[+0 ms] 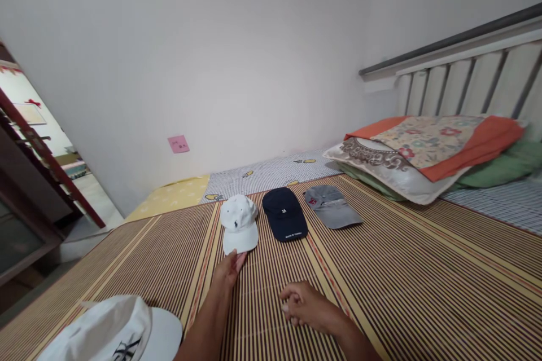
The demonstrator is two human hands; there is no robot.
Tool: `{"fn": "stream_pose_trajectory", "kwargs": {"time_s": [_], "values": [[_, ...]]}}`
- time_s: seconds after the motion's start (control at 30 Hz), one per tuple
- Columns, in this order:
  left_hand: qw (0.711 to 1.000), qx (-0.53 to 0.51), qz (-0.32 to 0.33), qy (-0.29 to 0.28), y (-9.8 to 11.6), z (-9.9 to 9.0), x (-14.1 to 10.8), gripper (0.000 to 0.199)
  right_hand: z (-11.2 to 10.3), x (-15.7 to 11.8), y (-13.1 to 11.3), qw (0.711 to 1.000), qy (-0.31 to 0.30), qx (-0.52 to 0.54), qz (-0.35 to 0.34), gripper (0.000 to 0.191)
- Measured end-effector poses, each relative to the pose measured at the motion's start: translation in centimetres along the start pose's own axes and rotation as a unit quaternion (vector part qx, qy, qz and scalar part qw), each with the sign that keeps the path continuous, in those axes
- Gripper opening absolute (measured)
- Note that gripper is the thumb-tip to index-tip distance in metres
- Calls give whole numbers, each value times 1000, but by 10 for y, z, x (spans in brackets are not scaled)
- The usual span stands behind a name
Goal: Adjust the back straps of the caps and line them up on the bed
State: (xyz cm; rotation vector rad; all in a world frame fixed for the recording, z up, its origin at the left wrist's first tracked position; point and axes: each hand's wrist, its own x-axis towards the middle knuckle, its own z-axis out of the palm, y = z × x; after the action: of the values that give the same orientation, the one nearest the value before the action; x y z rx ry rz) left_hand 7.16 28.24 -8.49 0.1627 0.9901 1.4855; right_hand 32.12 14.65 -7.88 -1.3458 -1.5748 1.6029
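My left hand [231, 267] pinches the front of the brim of a white baseball cap [239, 223] with a small dark logo. To its right lies a navy cap [284, 215] with white lettering on the brim, and beyond that a grey cap [332, 207] with a red mark, its brim turned to the right. My right hand [302, 304] hovers over or rests on the mat below the navy cap, fingers curled, with nothing seen in them. At the lower left, a second white cap [114, 333] with a black monogram is cut off by the frame edge.
A striped bamboo-look mat [402, 276] covers the bed. Pillows and a floral cloth with orange borders [436, 144] are stacked at the right, by a white radiator [470, 82]. A pink note [178, 144] is on the wall; a doorway opens at the far left.
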Motion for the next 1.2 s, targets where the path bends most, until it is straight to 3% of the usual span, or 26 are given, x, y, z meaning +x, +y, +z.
{"fn": "stream_pose_trajectory", "kwargs": {"time_s": [0.2,0.63,0.87,0.97,1.07,1.2], "values": [[997,51,-34,37,0,-2,-10,22,0,-1,-1,1000,-2,-5,2,24],[996,71,-33,48,1,-3,-14,22,5,-4,-11,1000,13,8,8,22],[994,95,8,44,-3,-3,-18,18,4,-3,-8,1000,7,5,6,22],[993,106,42,39,-6,-3,-33,12,3,-1,-5,1000,6,-1,3,22],[989,126,71,26,-7,-27,-67,13,3,0,1,1000,7,-12,-13,21],[971,207,122,12,-10,-110,-127,21,6,6,13,999,28,-27,-34,19]]}}
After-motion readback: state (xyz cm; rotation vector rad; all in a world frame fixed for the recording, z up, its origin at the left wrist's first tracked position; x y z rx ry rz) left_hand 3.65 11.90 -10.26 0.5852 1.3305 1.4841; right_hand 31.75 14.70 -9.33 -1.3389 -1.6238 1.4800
